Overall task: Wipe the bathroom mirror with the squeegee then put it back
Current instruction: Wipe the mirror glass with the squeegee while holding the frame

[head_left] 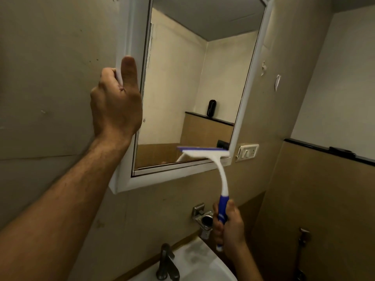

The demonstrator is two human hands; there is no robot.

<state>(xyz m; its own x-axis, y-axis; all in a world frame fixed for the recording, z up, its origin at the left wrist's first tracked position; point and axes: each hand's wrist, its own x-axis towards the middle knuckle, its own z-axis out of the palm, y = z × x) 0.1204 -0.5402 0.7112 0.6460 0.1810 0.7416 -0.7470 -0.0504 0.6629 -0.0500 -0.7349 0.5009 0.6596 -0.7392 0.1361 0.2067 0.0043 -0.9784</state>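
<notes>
The white-framed mirror [190, 82] hangs on the beige wall, tilted in my view. My left hand [116, 100] grips the frame's left edge, thumb up on the front and fingers curled behind. My right hand [228, 226] is closed round the blue grip of the squeegee [220, 175], below the mirror's lower right corner. Its white neck curves up to the blade head, which lies against the glass at the bottom right, near the lower frame rail. The blade's reflection shows in the glass.
A white basin [194, 262] with a dark metal tap [167, 262] sits below. A chrome wall holder [203, 218] is just left of my right hand. A switch plate [247, 152] is right of the mirror; a spray fitting [304, 236] hangs at far right.
</notes>
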